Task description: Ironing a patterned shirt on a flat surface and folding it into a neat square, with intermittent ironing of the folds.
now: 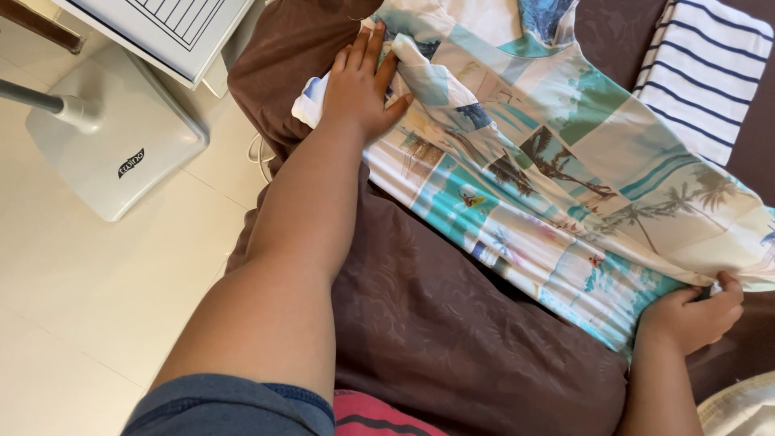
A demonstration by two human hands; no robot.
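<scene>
shirt: a printed shirt point(549, 161) in white, teal and blue with palm tree panels lies spread across a dark brown cover point(436, 323), running from under the left hand down to the right hand.
handling: it looks thin, light and limp; the cloth wrinkles and folds wherever it is pressed, so it should slide easily over the cover and hold no shape of its own. nothing fragile about it.
where to hold: the edges and corners look the surest places, a pinch at the hem or sleeve end, since the middle would only bunch up.
left hand: the left hand point(359, 85) lies flat with the fingers stretched and slightly spread, palm down on the shirt's upper end. it presses a folded bit of cloth there and grips nothing.
right hand: the right hand point(694, 319) is curled, fingers closed around the shirt's lower edge, thumb on top, with cloth bunched in the grip.
beyond the right hand: a white cloth with dark blue stripes point(702, 73) lies folded on the cover, just past the shirt's far edge.
beside the left hand: off the cover, a pale floor with a white stand base point(113, 137) and a white panel with lines point(173, 28).
near the body: a blue sleeve point(234, 408) and a pink striped patch point(375, 420) at the bottom edge.
</scene>
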